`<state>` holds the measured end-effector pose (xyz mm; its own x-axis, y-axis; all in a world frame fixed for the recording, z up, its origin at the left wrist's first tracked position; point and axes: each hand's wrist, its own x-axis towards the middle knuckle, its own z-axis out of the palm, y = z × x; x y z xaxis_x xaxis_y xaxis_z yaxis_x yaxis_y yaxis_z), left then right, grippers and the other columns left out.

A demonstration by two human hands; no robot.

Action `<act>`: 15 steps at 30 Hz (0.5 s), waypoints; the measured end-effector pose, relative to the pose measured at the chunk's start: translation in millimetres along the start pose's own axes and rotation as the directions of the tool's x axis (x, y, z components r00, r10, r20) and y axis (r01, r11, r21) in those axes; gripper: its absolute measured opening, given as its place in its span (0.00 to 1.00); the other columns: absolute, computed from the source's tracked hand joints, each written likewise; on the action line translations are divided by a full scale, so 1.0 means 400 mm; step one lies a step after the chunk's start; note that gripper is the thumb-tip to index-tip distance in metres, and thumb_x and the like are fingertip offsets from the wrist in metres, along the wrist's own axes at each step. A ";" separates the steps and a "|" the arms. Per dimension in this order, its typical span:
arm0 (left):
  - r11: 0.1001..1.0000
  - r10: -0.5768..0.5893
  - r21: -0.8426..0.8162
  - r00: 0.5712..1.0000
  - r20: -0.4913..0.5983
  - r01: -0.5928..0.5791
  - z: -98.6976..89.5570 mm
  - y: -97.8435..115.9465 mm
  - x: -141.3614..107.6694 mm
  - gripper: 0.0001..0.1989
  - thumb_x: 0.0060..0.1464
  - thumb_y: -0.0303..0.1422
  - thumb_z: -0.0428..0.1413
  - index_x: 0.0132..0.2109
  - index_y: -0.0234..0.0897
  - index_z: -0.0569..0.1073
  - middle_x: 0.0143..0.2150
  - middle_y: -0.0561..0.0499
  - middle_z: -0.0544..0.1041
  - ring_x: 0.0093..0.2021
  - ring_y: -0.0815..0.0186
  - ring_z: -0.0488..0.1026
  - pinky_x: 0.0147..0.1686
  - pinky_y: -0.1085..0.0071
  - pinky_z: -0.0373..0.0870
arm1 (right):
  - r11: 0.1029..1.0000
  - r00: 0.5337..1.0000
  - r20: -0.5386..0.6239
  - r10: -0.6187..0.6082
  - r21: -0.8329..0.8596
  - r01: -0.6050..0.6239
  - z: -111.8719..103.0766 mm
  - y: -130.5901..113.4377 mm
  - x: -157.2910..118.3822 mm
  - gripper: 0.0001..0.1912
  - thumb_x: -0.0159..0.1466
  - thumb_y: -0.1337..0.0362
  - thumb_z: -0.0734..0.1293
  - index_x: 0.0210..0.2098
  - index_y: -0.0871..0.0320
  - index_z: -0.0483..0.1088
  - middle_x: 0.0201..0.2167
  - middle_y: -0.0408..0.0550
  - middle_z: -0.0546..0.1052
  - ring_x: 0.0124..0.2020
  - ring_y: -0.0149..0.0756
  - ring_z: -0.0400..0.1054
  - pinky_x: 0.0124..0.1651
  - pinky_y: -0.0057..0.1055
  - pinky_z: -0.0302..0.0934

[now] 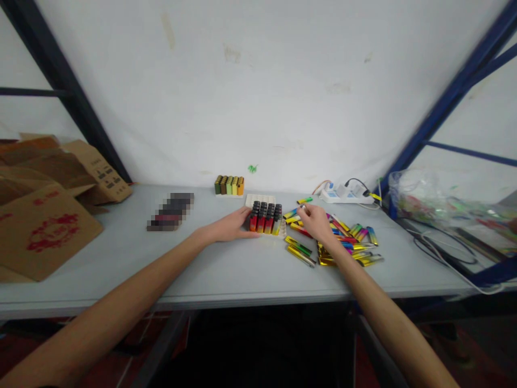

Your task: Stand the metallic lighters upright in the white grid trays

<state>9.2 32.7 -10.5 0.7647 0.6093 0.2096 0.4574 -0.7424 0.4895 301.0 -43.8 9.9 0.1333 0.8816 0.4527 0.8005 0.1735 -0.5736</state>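
Note:
A white tray (283, 230) with holes holds several upright lighters (265, 217), red fading to yellow with black tops, standing in rows. My left hand (232, 225) grips the tray's left side, thumb along the front and fingers behind. To the right, my right hand (315, 222) is closed in a pinch over the edge of a loose pile of shiny multicoloured lighters (355, 245). A small silver and dark end shows at its fingertips, apparently a lighter; the rest is hidden by the fingers. Two lighters (299, 252) lie just in front of the pile.
Behind the tray, another block of green, yellow and orange lighters (229, 186) stands near the wall. A power strip (349, 195) with cables is at the back right, beside plastic bags (420, 199). Cardboard boxes (48, 231) fill the left end; a pixelated dark object (170, 212) lies nearby.

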 end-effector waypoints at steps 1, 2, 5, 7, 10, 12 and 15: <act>1.000 0.001 0.006 1.000 0.001 -0.001 0.000 0.001 0.000 0.41 0.56 0.59 0.62 0.65 0.36 0.68 0.64 0.38 0.72 0.65 0.46 0.70 0.67 0.56 0.66 | 1.000 1.000 0.008 -0.002 0.000 0.002 0.000 0.000 0.000 0.18 0.63 0.61 0.61 0.20 0.53 0.52 0.17 0.38 0.59 0.22 0.31 0.53 0.29 0.32 0.42; 1.000 0.002 0.011 1.000 0.000 -0.002 -0.001 0.002 0.000 0.41 0.56 0.59 0.62 0.65 0.36 0.68 0.64 0.38 0.72 0.65 0.46 0.70 0.67 0.56 0.66 | 1.000 1.000 0.016 -0.002 0.003 0.002 -0.001 0.000 -0.001 0.18 0.64 0.61 0.61 0.20 0.53 0.52 0.17 0.38 0.59 0.22 0.31 0.53 0.29 0.32 0.42; 1.000 -0.001 0.010 1.000 -0.003 0.001 -0.001 0.005 0.001 0.41 0.56 0.58 0.63 0.66 0.35 0.67 0.64 0.38 0.72 0.64 0.45 0.70 0.68 0.54 0.66 | 1.000 1.000 0.028 -0.007 0.021 0.007 -0.002 0.001 -0.003 0.21 0.67 0.56 0.62 0.21 0.53 0.53 0.18 0.38 0.60 0.23 0.31 0.54 0.30 0.32 0.44; 1.000 -0.001 0.010 1.000 -0.002 0.001 -0.001 0.007 0.001 0.41 0.56 0.58 0.63 0.66 0.35 0.66 0.64 0.38 0.72 0.65 0.45 0.70 0.68 0.54 0.65 | 0.999 0.999 0.022 -0.029 0.042 0.028 -0.002 0.002 -0.005 0.22 0.70 0.50 0.62 0.24 0.53 0.56 0.19 0.38 0.61 0.23 0.32 0.56 0.30 0.32 0.45; 1.000 0.006 0.020 1.000 0.004 -0.006 -0.003 0.009 0.001 0.41 0.57 0.58 0.63 0.66 0.35 0.66 0.64 0.37 0.72 0.65 0.46 0.69 0.68 0.54 0.65 | 0.991 0.994 0.051 -0.100 0.093 0.095 -0.001 0.006 -0.006 0.21 0.73 0.46 0.59 0.31 0.54 0.62 0.23 0.40 0.67 0.26 0.34 0.61 0.32 0.31 0.51; 1.000 0.000 0.028 1.000 0.012 0.000 -0.003 0.009 0.001 0.41 0.57 0.58 0.62 0.65 0.34 0.67 0.64 0.37 0.71 0.65 0.46 0.69 0.68 0.55 0.65 | 0.978 0.981 0.074 -0.181 0.116 0.172 -0.001 0.009 -0.006 0.20 0.75 0.47 0.57 0.35 0.55 0.66 0.29 0.44 0.72 0.32 0.37 0.66 0.36 0.32 0.56; 1.000 0.002 0.031 1.000 0.010 -0.002 -0.002 0.006 0.000 0.41 0.57 0.58 0.62 0.66 0.34 0.66 0.65 0.37 0.71 0.65 0.46 0.69 0.68 0.55 0.65 | 0.955 0.955 0.060 -0.292 0.076 0.287 -0.003 0.010 -0.005 0.21 0.75 0.48 0.58 0.34 0.55 0.68 0.36 0.51 0.77 0.40 0.42 0.70 0.43 0.34 0.60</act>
<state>10.1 31.1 -8.6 0.7700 0.6053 0.2020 0.4699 -0.7520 0.4624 304.7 -45.4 7.2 -0.1415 0.8174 0.5583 0.7584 0.4520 -0.4696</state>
